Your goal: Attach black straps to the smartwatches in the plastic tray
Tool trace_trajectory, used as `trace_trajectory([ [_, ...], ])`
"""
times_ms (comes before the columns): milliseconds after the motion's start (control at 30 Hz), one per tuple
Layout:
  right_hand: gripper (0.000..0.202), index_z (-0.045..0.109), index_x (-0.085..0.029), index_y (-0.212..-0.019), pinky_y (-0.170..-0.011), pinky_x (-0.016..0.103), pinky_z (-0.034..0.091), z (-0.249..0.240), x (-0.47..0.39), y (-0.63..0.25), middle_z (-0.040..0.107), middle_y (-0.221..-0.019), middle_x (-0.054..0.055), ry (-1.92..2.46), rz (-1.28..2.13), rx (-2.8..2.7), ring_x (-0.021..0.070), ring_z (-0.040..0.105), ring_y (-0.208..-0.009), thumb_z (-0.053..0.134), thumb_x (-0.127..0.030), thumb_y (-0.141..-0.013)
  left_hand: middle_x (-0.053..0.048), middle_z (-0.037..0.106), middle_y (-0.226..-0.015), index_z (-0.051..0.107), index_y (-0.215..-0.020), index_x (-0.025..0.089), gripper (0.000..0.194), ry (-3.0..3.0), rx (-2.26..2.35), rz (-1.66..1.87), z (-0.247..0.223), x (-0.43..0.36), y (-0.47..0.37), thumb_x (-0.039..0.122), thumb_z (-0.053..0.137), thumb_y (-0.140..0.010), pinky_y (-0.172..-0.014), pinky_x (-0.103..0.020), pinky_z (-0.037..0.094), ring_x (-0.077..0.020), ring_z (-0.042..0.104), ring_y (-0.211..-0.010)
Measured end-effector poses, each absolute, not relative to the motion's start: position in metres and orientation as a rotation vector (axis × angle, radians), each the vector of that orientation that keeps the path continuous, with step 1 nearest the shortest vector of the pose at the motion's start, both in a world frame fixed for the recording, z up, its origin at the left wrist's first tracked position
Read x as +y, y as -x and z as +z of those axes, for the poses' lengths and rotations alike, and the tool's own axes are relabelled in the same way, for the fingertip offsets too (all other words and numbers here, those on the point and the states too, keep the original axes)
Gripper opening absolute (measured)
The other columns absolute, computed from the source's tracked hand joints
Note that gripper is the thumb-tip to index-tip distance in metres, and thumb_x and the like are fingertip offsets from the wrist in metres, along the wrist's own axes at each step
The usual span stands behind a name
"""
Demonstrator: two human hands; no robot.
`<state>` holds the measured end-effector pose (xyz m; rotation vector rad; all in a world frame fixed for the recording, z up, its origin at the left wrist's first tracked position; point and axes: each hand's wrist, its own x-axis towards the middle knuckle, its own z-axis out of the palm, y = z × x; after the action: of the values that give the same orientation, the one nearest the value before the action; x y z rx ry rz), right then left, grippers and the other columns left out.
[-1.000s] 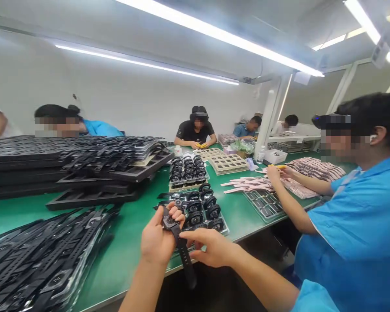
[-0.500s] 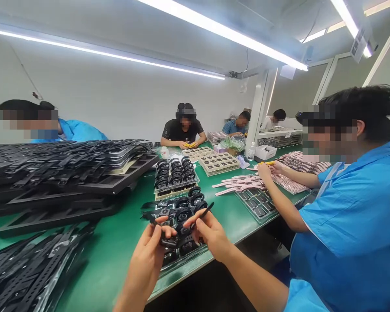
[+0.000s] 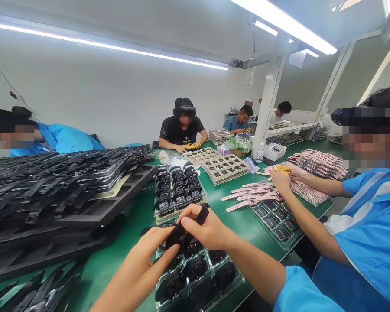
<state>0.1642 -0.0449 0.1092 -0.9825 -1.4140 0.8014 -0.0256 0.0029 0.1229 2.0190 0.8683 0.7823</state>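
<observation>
In front of me, a black watch with a dark strap is held between both hands above a clear tray. My left hand pinches it from the left, thumb below and fingers above. With thumb and fingers closed, my right hand grips its strap, and the strap end sticks up past the fingertips. My fingers hide part of the watch. Under my hands, the clear plastic tray holds several black watches in its compartments. Just beyond stands another tray of black watches with looped straps.
Black foam trays stacked with black-strapped watches fill the left side. Pink straps and a tray of dark watch faces lie to the right, beside a co-worker in blue. Beige trays stand farther back.
My hands have come closer together around the watch, and the left hand has turned with its back toward me. The view has shifted, showing more of the near tray.
</observation>
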Motion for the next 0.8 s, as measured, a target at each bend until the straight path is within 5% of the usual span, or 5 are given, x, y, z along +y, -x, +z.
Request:
trace_trajectory([
  [133, 0.006, 0.059, -0.022, -0.092, -0.058, 0.026, 0.041, 0.121, -0.016, -0.162, 0.052, -0.059, -0.008, 0.933, 0.921, -1.354, 0.0131, 0.05, -0.056, 0.054, -0.025, -0.091, -0.008, 0.072, -0.094, 0.071, -0.125, 0.029, 0.063, -1.928, 0.973, 0.897, 0.134, 0.025, 0.025, 0.052, 0.082, -0.067, -0.045, -0.021, 0.049, -0.0283, 0.066, -0.085],
  [300, 0.01, 0.051, -0.024, -0.099, -0.061, 0.027, 0.045, 0.126, 0.002, -0.162, 0.055, -0.057, -0.01, 0.869, 1.013, -1.318, 0.0133, 0.054, -0.055, 0.054, -0.023, -0.089, -0.008, 0.073, -0.094, 0.078, -0.107, 0.025, 0.043, -1.951, 0.897, 1.02, 0.136, 0.043, 0.013, 0.049, 0.08, -0.071, -0.04, -0.02, 0.046, -0.027, 0.066, -0.083],
  [500, 0.008, 0.053, -0.023, -0.097, -0.06, 0.027, 0.043, 0.118, 0.004, -0.17, 0.054, -0.062, -0.007, 0.908, 0.916, -1.378, 0.0135, 0.052, -0.059, 0.055, -0.031, -0.097, -0.005, 0.075, -0.101, 0.075, -0.11, 0.028, 0.025, -2.167, 0.773, 1.026, 0.131, 0.055, 0.008, 0.034, 0.072, -0.086, -0.078, -0.029, 0.056, -0.0226, 0.068, -0.089],
  [800, 0.011, 0.056, -0.025, -0.101, -0.06, 0.027, 0.043, 0.1, 0.009, -0.177, 0.054, -0.064, -0.006, 0.944, 0.948, -1.367, 0.0141, 0.053, -0.06, 0.053, -0.035, -0.101, -0.005, 0.075, -0.104, 0.071, -0.112, 0.024, 0.024, -2.175, 0.84, 0.999, 0.117, 0.055, 0.002, 0.027, 0.07, -0.088, -0.085, -0.031, 0.054, -0.0206, 0.069, -0.092],
])
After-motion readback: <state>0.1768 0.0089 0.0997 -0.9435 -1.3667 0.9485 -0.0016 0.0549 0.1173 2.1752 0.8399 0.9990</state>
